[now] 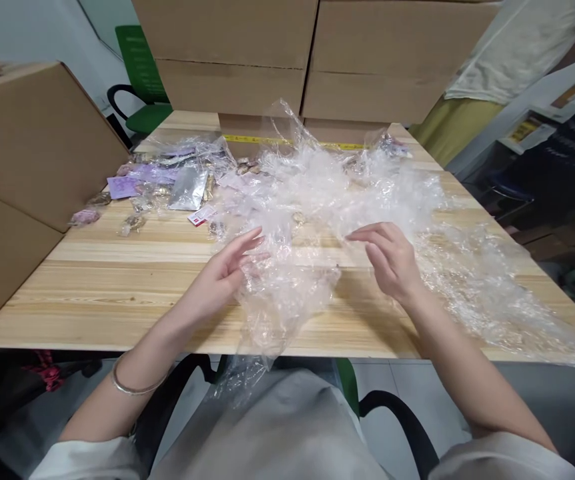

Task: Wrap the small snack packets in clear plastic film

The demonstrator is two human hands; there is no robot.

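Note:
A loose heap of clear plastic film (292, 287) is spread over the middle of the wooden table, and its near end hangs over the front edge. At the heap's left side is my left hand (225, 270), fingers stretched out and apart, against or just above the film; contact is hard to tell. My right hand (390, 260) hovers over the right part of the heap. Its fingers are bent forward with the thumb apart, and I see nothing gripped in them.
Small wrapped packets, a silver pouch (189, 188) and a purple packet (123, 187) lie at the table's left back. Large cardboard boxes (232, 40) stand behind, another cardboard box (32, 147) at left. More crumpled film (492, 287) covers the right side. A person (507, 53) stands back right.

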